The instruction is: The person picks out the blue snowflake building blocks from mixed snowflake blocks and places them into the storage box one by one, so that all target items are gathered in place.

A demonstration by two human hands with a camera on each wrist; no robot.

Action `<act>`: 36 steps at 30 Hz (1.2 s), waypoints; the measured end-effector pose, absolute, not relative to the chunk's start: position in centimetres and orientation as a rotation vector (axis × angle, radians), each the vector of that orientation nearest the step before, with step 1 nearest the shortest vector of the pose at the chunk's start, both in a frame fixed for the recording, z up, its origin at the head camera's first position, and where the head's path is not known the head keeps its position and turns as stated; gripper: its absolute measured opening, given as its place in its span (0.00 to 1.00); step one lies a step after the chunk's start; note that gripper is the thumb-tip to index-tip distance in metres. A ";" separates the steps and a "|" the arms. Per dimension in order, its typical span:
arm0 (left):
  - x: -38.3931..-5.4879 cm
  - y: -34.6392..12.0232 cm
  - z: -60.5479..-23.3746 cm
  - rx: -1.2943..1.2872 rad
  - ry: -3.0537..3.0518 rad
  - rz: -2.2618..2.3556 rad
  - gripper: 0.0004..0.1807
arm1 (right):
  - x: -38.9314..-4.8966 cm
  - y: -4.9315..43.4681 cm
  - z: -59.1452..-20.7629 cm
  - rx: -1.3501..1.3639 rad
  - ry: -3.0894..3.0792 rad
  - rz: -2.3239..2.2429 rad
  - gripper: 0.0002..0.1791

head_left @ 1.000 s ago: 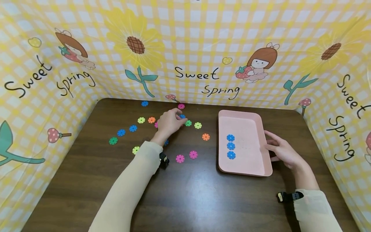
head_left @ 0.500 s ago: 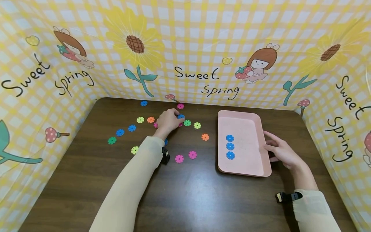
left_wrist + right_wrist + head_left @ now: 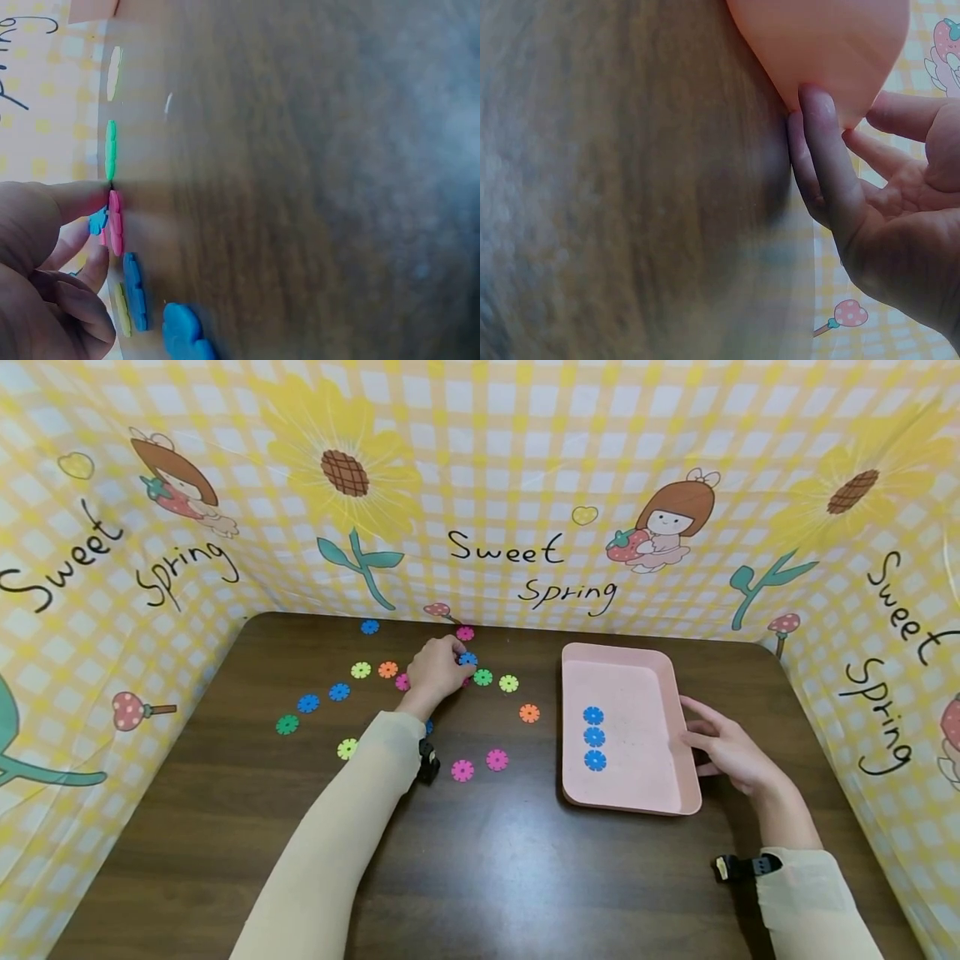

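Observation:
My left hand point(image 3: 438, 668) reaches over the scattered plastic snowflake discs, pinching a blue snowflake disc point(image 3: 468, 659) between thumb and fingers. In the left wrist view that blue disc point(image 3: 98, 220) shows tilted between the fingertips, beside a pink disc point(image 3: 115, 223) on the table. A green disc point(image 3: 483, 677) lies just right of the fingertips. My right hand point(image 3: 731, 747) rests its extended fingers against the outer right wall of a pink tray point(image 3: 637, 797). The right wrist view shows the fingertips on the tray's outside point(image 3: 832, 52). Inside the tray, blue discs point(image 3: 594, 737) form a column.
Several more discs lie on the brown table point(image 3: 480, 877), among them an orange disc point(image 3: 528, 713), a yellow disc point(image 3: 508, 683) and a pink disc point(image 3: 462, 771). A checked cloth backdrop point(image 3: 510, 468) stands behind and at both sides.
My left hand has shifted slightly left, and the blue disc now shows more at its fingertips. My right hand stays against the tray.

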State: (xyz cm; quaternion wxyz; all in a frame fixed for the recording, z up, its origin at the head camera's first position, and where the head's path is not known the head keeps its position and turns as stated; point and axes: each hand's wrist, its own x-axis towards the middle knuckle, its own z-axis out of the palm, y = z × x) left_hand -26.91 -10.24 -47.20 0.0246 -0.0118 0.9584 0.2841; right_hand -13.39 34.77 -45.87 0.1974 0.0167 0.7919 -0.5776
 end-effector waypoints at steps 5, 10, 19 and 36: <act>-26.8 -10.2 -47.2 0.025 2.987 0.874 0.15 | -13.4 34.8 -45.9 0.054 2.215 -1.619 0.41; -26.6 -10.4 -47.2 0.064 3.000 0.871 0.15 | -13.4 34.8 -45.9 0.053 2.212 -1.619 0.41; -26.0 -10.5 -46.6 0.065 3.001 0.984 0.17 | -13.4 34.8 -45.9 0.049 2.213 -1.618 0.41; -23.7 -4.9 -44.3 0.457 2.757 1.390 0.18 | -13.4 34.6 -45.7 0.049 2.223 -1.593 0.41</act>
